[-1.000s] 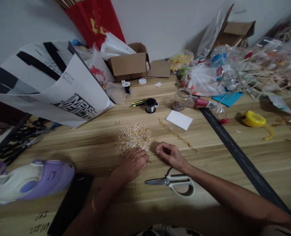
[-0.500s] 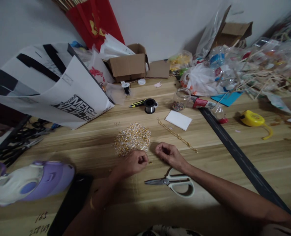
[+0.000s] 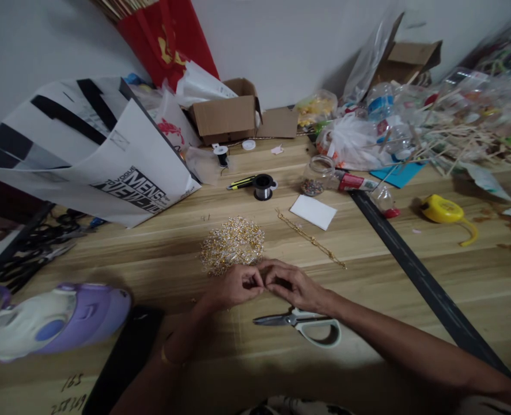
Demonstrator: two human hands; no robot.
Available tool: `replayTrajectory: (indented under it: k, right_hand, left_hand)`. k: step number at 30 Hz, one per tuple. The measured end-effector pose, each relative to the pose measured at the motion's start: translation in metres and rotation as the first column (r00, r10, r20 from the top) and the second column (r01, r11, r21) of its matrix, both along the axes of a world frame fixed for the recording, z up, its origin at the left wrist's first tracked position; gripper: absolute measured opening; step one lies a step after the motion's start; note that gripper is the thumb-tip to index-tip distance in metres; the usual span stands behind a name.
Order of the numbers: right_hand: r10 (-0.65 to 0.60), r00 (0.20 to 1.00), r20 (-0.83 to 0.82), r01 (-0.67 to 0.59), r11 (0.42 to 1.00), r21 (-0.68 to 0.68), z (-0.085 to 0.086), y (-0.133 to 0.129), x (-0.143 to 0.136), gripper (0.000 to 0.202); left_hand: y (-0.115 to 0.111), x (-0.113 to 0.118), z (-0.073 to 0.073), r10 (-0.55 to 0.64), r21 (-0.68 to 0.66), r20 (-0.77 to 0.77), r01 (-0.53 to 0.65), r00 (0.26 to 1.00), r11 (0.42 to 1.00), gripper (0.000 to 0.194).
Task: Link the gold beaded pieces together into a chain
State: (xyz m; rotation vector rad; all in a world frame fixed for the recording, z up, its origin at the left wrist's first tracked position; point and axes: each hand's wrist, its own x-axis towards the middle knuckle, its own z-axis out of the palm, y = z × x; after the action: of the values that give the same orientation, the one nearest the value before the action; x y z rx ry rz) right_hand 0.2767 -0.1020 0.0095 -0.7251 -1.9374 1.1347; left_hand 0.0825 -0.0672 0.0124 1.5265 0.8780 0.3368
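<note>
My left hand (image 3: 241, 285) is closed in a pinch just below a heap of gold and clear beads (image 3: 233, 245). Against its fingertips, my right hand (image 3: 293, 283) pinches too; whatever the fingers hold is too small to make out. A fine thread (image 3: 239, 328) seems to hang below my left hand. Scissors (image 3: 298, 324) with pale green handles lie under my right wrist, blades pointing left. Beyond my right hand a gold bead chain (image 3: 311, 238) lies stretched on the table.
Behind the beads stand a wire spool (image 3: 262, 187), a bead jar (image 3: 318, 176) and a folded white paper (image 3: 314, 211). A large white bag (image 3: 103, 167) and a purple bottle (image 3: 86, 314) are at left. A yellow tape measure (image 3: 443, 208) lies right.
My right hand has moved left and slightly down, so its fingertips now meet those of my left hand. The left hand has barely moved.
</note>
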Motion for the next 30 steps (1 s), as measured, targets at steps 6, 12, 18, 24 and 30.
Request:
replayTrajectory:
  k: [6, 12, 18, 24, 30]
  right_hand:
    - [-0.105, 0.986, 0.13, 0.106, 0.994, -0.001, -0.013, -0.002, 0.001, 0.014]
    - [-0.152, 0.98, 0.129, 0.157, 0.987, -0.028, -0.017, -0.001, 0.001, 0.016]
    - [-0.181, 0.975, 0.128, 0.192, 0.978, -0.08, -0.019, 0.0, 0.002, 0.015]
    - [-0.176, 0.974, 0.144, 0.186, 0.981, -0.059, -0.019, 0.0, 0.001, 0.015]
    - [-0.145, 0.979, 0.142, 0.153, 0.987, -0.049, -0.014, 0.0, 0.001, 0.017]
  left_hand:
    - [0.001, 0.0, 0.003, 0.015, -0.054, 0.0, -0.015, 1.0, 0.998, 0.017]
    - [0.002, -0.001, -0.004, 0.043, -0.048, -0.006, -0.043, 0.999, 0.998, 0.019]
    - [0.001, 0.003, -0.005, 0.071, -0.079, 0.017, -0.07, 0.997, 0.994, 0.019]
    - [0.001, 0.003, -0.003, 0.092, -0.075, 0.035, -0.089, 0.995, 0.993, 0.02]
    - [0.003, 0.002, -0.004, 0.089, -0.068, 0.068, -0.084, 0.994, 0.994, 0.02]
